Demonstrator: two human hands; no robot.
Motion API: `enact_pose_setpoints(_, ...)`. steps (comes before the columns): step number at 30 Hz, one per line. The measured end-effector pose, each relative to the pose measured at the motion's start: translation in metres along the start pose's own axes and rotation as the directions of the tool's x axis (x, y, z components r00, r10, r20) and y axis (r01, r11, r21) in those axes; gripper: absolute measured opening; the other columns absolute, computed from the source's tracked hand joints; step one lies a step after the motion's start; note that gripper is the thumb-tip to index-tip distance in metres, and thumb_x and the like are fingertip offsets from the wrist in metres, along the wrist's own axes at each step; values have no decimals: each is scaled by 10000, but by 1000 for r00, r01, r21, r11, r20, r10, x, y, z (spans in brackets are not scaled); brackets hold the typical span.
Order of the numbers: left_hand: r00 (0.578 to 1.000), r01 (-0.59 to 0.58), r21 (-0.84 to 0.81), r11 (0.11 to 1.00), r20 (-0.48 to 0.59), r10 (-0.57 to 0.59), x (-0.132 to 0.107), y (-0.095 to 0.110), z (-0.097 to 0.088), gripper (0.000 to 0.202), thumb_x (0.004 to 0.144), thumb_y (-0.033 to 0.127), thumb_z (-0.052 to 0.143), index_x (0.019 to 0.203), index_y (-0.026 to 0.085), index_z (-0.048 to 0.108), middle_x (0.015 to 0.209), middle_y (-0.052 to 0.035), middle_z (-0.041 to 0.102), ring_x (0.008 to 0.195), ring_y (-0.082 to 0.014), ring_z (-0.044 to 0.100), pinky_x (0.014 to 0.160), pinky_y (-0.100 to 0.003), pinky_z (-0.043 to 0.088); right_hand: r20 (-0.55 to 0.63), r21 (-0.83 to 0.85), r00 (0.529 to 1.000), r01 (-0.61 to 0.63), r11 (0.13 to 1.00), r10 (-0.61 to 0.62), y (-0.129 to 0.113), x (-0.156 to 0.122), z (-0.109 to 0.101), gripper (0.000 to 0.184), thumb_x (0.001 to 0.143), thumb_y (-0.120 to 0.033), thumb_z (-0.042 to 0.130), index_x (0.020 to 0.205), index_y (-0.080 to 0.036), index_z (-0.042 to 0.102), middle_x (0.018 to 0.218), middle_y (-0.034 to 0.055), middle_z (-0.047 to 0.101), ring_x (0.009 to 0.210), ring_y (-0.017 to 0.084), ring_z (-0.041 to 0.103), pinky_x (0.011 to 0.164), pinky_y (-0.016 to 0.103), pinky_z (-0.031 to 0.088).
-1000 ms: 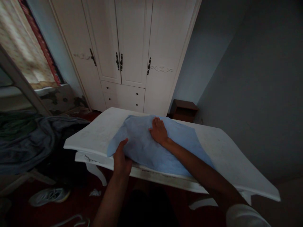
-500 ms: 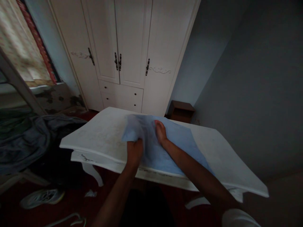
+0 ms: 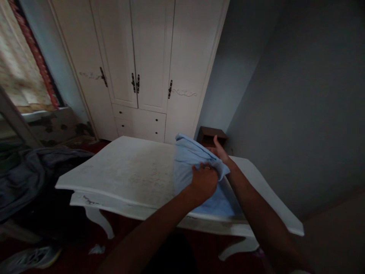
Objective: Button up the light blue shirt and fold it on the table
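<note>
A light blue cloth (image 3: 188, 160) lies folded over on the right half of a white table (image 3: 131, 171). My left hand (image 3: 203, 180) is closed on a bunch of the cloth and holds its left part lifted over the rest. My right hand (image 3: 220, 151) is at the cloth's far edge; its thumb sticks up and its fingers are tucked under the fabric, so their grip is hidden. Both forearms reach in from the bottom of the picture.
A white wardrobe (image 3: 142, 68) with dark handles stands behind the table. A small brown stand (image 3: 212, 135) sits by the grey wall on the right. A heap of dark clothes (image 3: 31, 175) lies at the left, a shoe (image 3: 31, 257) on the red floor.
My left hand has carried the cloth's left edge to the right, folding it over. My right hand has moved from flat on the cloth to its far edge. The view has shifted right.
</note>
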State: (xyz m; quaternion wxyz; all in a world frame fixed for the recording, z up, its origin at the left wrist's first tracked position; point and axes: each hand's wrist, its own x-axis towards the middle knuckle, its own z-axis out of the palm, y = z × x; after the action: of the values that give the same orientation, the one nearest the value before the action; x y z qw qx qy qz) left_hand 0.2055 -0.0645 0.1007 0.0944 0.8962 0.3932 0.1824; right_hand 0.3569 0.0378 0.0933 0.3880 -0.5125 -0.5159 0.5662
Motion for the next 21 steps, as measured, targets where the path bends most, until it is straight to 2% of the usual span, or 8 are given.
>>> enact_pose_setpoints(1,999,-16,33,999,37,15,1,4,4,393,869,96,407,1211,44,595,1322,-294,514,1253,-413,461,984,-667,340,6,51,1000,-31,998,30,1,-5,-8,772,827,-783,286,965,-116,648,885,162,717,901,288,688,766,415,567)
enact_pose_setpoints(3,992,-47,84,995,119,36,2,10,14,385,870,109,417,1197,32,606,1300,-302,531,1217,-419,496,961,-673,360,11,125,998,-61,990,60,7,-12,-17,621,818,-715,452,949,-139,645,863,142,728,853,272,701,768,407,571)
enact_pose_setpoints(6,968,-103,130,986,243,69,1,15,29,348,853,134,471,1138,38,646,1216,-299,593,1140,-427,555,919,-705,371,-15,140,1000,-10,990,13,24,-16,-22,381,730,-447,729,978,-171,641,920,101,736,844,239,702,791,375,569)
enact_pose_setpoints(10,951,-149,232,961,301,74,-4,17,45,403,881,169,450,1238,32,578,1286,-274,561,1185,-408,529,949,-707,349,-201,24,979,-9,1000,13,49,-5,-25,449,559,-269,843,951,-159,652,908,84,734,815,233,695,749,351,569)
enact_pose_setpoints(12,965,-126,271,954,256,55,-7,18,50,424,913,163,400,1296,38,529,1335,-262,526,1234,-375,501,989,-674,343,-316,-18,948,-39,999,32,59,5,-27,410,534,-233,839,887,-142,652,803,69,726,753,231,690,692,335,564)
enact_pose_setpoints(15,991,-64,341,938,135,19,-18,15,55,433,939,141,346,1337,54,494,1370,-243,501,1292,-341,458,1038,-628,336,-407,-55,913,-49,997,22,61,20,-29,310,543,-191,799,810,-131,652,684,30,692,698,214,675,643,300,543)
enact_pose_setpoints(18,1000,-11,424,906,-17,20,-41,1,57,444,926,98,348,1344,91,500,1362,-205,523,1301,-317,458,1066,-576,354,-449,-92,892,1,996,-42,48,31,-29,308,557,-171,766,844,-141,659,731,4,694,728,181,670,649,250,526)
enact_pose_setpoints(21,982,34,492,870,-179,63,-69,-24,57,500,885,67,374,1370,135,476,1389,-172,507,1325,-311,428,1081,-575,346,-440,-102,896,10,995,-54,33,38,-27,336,586,-158,730,914,-147,659,803,16,710,727,164,670,634,234,524)
